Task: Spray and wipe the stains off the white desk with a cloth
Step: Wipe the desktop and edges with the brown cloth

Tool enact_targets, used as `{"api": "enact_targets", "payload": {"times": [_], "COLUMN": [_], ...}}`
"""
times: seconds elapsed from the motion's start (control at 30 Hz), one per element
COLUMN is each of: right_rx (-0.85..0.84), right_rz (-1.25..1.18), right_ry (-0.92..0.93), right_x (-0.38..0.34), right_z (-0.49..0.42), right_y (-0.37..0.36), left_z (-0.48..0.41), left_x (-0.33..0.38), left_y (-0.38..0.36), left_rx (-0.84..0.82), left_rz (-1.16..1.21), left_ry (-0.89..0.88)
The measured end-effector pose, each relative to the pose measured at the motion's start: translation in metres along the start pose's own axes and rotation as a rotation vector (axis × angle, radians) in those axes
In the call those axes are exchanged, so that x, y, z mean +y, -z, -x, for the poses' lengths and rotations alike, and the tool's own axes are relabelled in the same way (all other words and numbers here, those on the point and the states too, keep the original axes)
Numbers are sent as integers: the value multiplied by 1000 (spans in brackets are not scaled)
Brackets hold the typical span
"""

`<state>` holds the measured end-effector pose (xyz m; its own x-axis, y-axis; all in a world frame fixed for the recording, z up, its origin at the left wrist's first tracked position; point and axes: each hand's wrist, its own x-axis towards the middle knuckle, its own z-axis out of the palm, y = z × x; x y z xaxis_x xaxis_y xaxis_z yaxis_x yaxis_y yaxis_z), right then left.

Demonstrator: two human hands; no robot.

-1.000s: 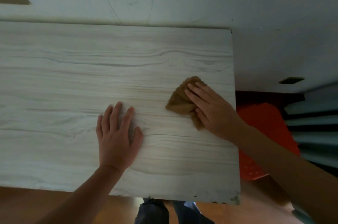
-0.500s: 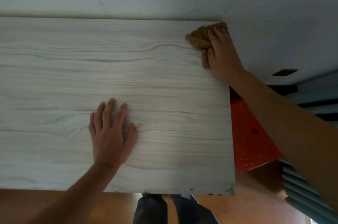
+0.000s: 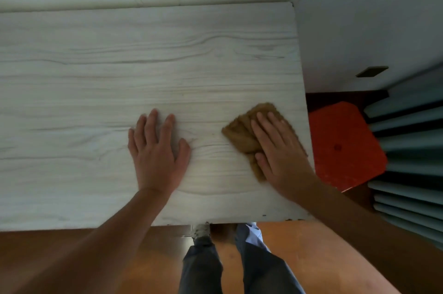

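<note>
My left hand lies flat and open on the white desk, fingers spread, holding nothing. To its right, near the desk's right edge, my right hand presses flat on the brown cloth, fingers extended over the crumpled fabric. Past that edge, an orange stool stands on the floor beside grey slats.

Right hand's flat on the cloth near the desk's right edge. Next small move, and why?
Probably slide the right hand and brown cloth leftward toward the left hand. The cloth lies close to the white desk's right edge, with faint specks just left of it and unwiped surface between the hands. The left hand rests flat, bracing.
</note>
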<state>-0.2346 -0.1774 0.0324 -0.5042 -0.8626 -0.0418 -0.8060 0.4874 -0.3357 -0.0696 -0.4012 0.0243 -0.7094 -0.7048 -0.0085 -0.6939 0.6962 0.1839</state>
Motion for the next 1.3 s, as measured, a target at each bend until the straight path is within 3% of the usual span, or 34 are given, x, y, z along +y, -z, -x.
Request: {"api": "enact_targets", "payload": {"times": [0.23,0.4,0.5,0.6,0.67,0.83,0.97,1.07,1.13,1.3], "right_rx": [-50,102,132,141,146,66,-56,-77,-37,134], "right_rz": [-4,11,25,1,-1,4,32,61,55,1], "right_ry": [68,-199,-372,-449,-394,-52,120,148,71,-358], "right_x": [-5,-9,-36,-72,-91,-121,-102,-82,-75,-93], "right_z": [-15,-108,-161,-184,-179,-108,-50,-49,-68,-151], "right_y": [-3,-4,-13,-22,-29,-44,-39,-28,-24,-29], "left_z": [1,1,0,1,3,7,8,7,7,7], "left_x": [-3,-20,-60,-112,-129,-134,-138,-139,-139,-139], "left_y": [4,16,29,40,38,25,21,19,19,20], "left_rx": [-20,-70,-34,-14,-47,3,39,46,42,18], "left_rz": [83,129,77,-11,-44,6,34,40,45,35], "left_ry": [-4,-105,-253,-254,-242,-233,-242,-248,-249,-251]}}
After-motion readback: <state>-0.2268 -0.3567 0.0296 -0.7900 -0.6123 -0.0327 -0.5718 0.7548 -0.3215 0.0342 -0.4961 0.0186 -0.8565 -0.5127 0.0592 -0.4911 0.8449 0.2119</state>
